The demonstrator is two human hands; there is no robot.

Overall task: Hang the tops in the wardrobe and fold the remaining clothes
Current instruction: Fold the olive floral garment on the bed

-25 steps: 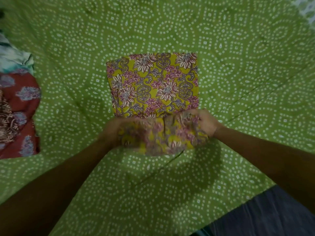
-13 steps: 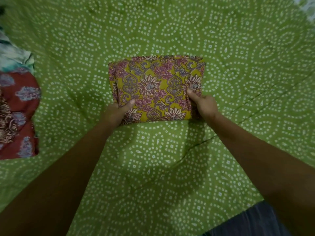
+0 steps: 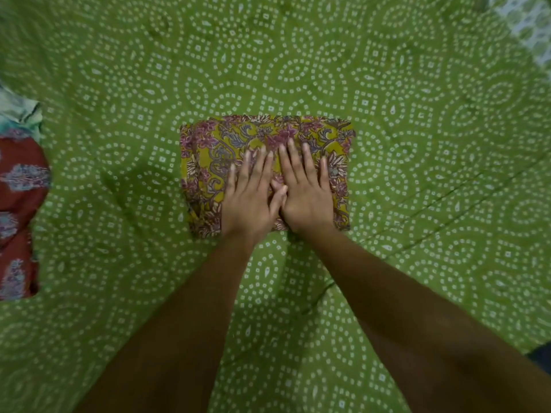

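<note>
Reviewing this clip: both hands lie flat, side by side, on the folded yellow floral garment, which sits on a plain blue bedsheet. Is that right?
Not quite. The head view shows the bedsheet is green with a white dotted pattern, not plain blue. The rest holds: the left hand and right hand lie flat, side by side, on the folded yellow floral garment.

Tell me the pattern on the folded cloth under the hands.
Mustard-yellow folded cloth with pink and purple floral print, seen in the head view.

Green bedsheet [image 3: 417,144] open right; red garment [image 3: 21,204] (left edge) blocks.
</note>
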